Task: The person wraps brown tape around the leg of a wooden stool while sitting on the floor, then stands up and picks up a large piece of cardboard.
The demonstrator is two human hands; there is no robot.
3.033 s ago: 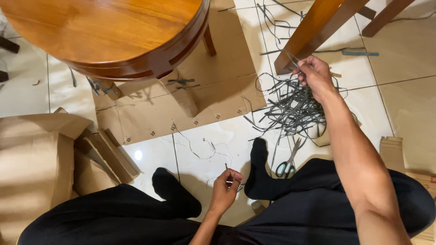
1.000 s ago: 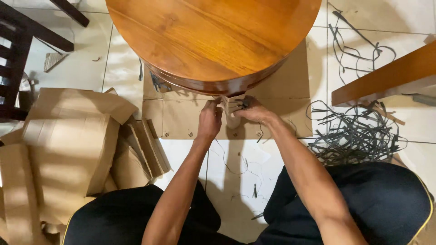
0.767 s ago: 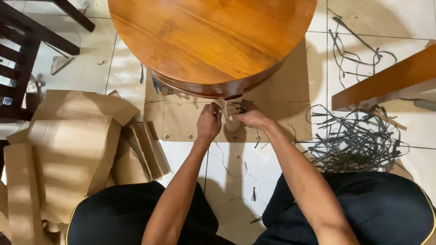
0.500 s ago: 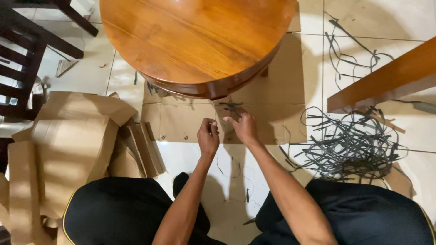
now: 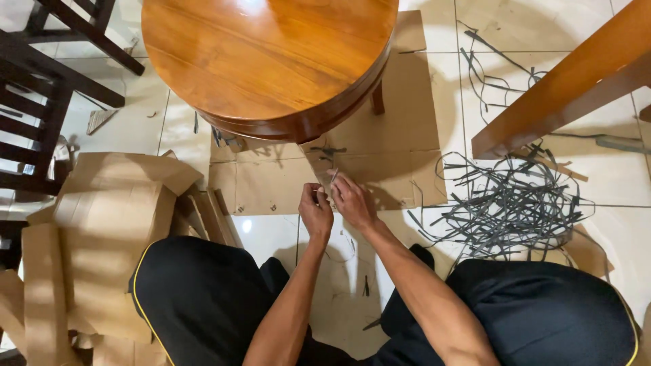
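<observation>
My left hand [image 5: 315, 210] and my right hand [image 5: 351, 198] meet in front of me, just above a flattened sheet of cardboard [image 5: 271, 183] on the tiled floor. Both pinch a thin grey strip [image 5: 332, 179] that sticks up between the fingertips. The fingers of each hand are closed on it. I sit on the floor in black trousers, knees apart, with the round wooden table [image 5: 264, 61] right beyond my hands.
A tangle of grey strips [image 5: 515, 203] lies on the floor to the right. A slanted wooden beam [image 5: 563, 88] crosses the upper right. Folded cardboard pieces [image 5: 102, 224] are stacked at the left, beside dark wooden chair legs [image 5: 41, 88].
My right hand came back from the strip pile at the right. Both hands went up to the table's edge, then drew back toward me, still together on the strip.
</observation>
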